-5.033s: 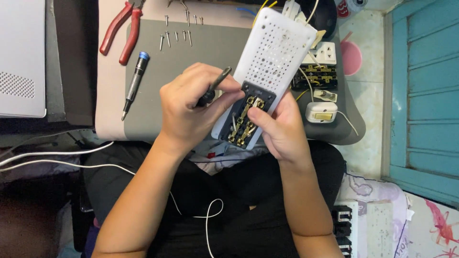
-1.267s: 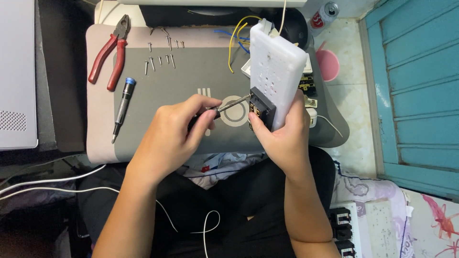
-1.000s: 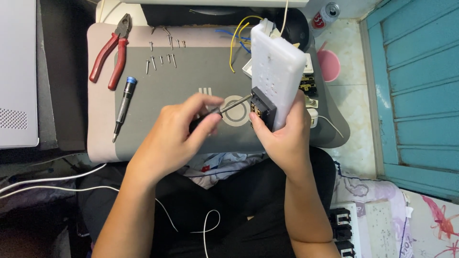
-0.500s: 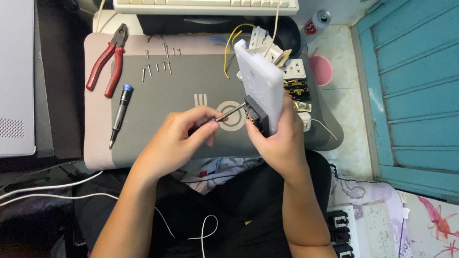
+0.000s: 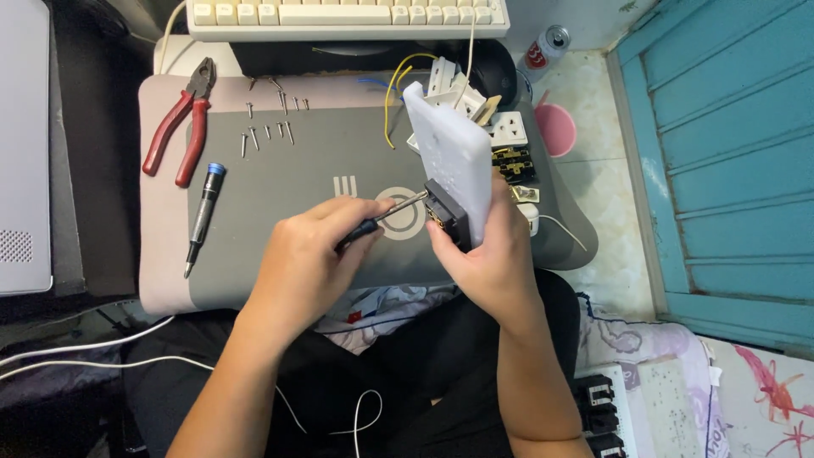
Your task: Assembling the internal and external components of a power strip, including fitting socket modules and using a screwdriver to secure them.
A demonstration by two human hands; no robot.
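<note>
My right hand (image 5: pixel 492 254) grips a long white power-strip housing (image 5: pixel 454 157), tilted on edge, with a black socket module (image 5: pixel 445 216) at its lower end. My left hand (image 5: pixel 309 259) holds a small dark-handled screwdriver (image 5: pixel 377 219) whose metal tip touches the side of that black module. Both hands work above a grey and pink cushion pad (image 5: pixel 280 182) lying across my lap.
On the pad lie red-handled pliers (image 5: pixel 180 134), a blue-capped screwdriver (image 5: pixel 203 216), several loose screws (image 5: pixel 267 131) and white socket parts with yellow wires (image 5: pixel 500 136). A keyboard (image 5: pixel 348 17) sits beyond, a can (image 5: pixel 543 49) and pink lid (image 5: pixel 555 129) to the right, white cables (image 5: pixel 76 356) at the left.
The white housing has been turned from lying flat and face-up to standing on its edge. The screwdriver tip stays at the black module, and my view has shifted up, bringing the keyboard in.
</note>
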